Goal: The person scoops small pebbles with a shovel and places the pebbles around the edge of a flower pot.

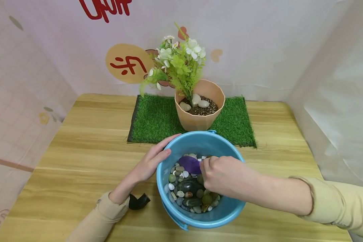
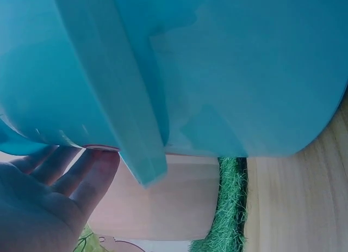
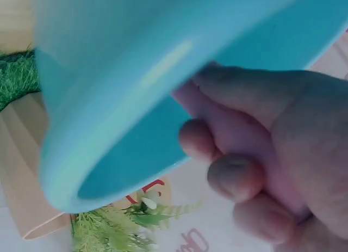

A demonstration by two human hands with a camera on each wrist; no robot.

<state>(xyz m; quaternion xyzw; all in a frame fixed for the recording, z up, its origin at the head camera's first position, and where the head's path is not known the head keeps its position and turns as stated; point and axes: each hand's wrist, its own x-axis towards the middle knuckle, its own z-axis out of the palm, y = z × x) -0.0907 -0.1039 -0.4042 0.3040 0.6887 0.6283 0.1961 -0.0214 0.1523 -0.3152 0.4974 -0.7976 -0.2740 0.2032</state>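
Observation:
My right hand (image 1: 222, 176) grips the handle of a purple toy shovel (image 1: 188, 164) inside a blue bucket (image 1: 236, 218). In the right wrist view, fingers curl around the pinkish shovel handle (image 3: 247, 140), close to the bucket rim. The purple blade lies against pebbles (image 1: 181, 194) on the bucket floor, among them a large dark stone (image 1: 190, 185). My left hand (image 1: 152, 161) rests at the bucket's left rim, fingers extended along the outside and the thumb at the edge. The left wrist view shows these fingers (image 2: 92, 178) touching the blue wall.
Behind the bucket a peach flowerpot (image 1: 196, 122) stands on a green turf mat (image 1: 154, 117). It holds soil, pale stones and a white-flowered plant (image 1: 181, 60). A curved black piece (image 1: 139, 201) lies left of the bucket on the wooden table (image 1: 78, 158).

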